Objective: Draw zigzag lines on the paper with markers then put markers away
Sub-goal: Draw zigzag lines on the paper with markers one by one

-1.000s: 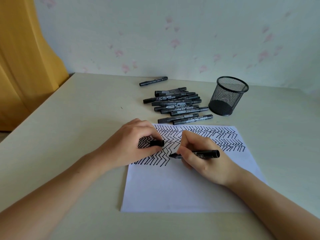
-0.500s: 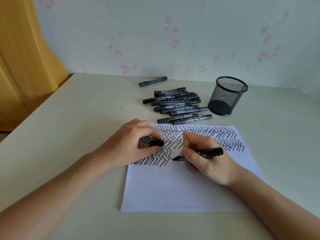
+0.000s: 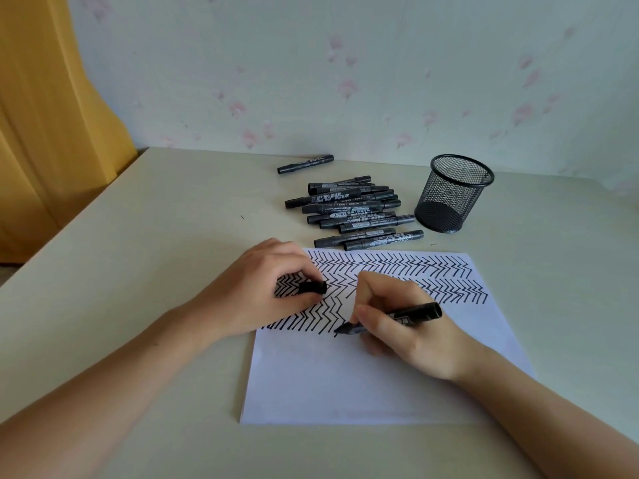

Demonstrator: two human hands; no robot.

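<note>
Head-worn view, forward and down (close) over table [image 3: 138, 271]

The right hand [image 3: 411, 326] grips an uncapped black marker [image 3: 415, 314], its tip touching the white paper [image 3: 345, 385] at the lower edge of the black zigzag lines [image 3: 432, 274]. The left hand [image 3: 262, 292] rests on the paper and pinches the marker cap [image 3: 313, 287]. Behind the sheet lie a pile of capped markers [image 3: 352, 212] and one lone marker [image 3: 305, 163], beside an upright black mesh pen cup [image 3: 453, 193] on the cream table [image 3: 155, 236].
</note>
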